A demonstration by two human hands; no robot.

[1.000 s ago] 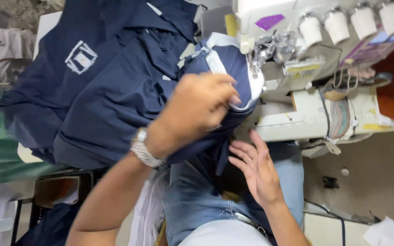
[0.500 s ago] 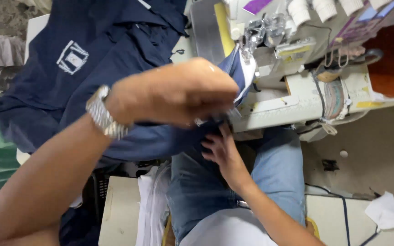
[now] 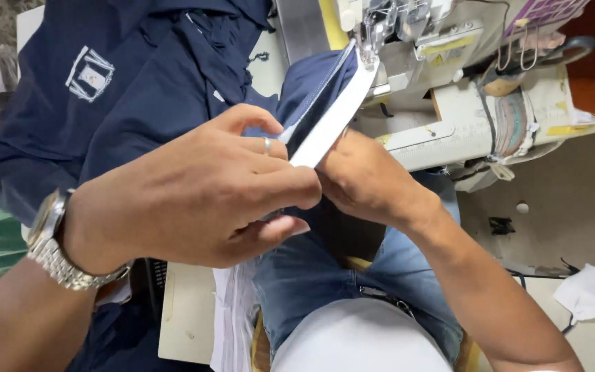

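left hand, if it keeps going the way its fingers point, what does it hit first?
Probably the white strip its fingertips already pinch, then the right hand just behind. The left hand points right, toward the sewing machine; depth is unclear.

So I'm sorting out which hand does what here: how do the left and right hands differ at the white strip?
The left hand wears a silver metal wristwatch and a finger ring; the right hand shows neither. The left hand fills the foreground; the right hand sits behind it, partly hidden, nearer the cream sewing machine. Both meet at the white fabric strip edging the navy blue garment.
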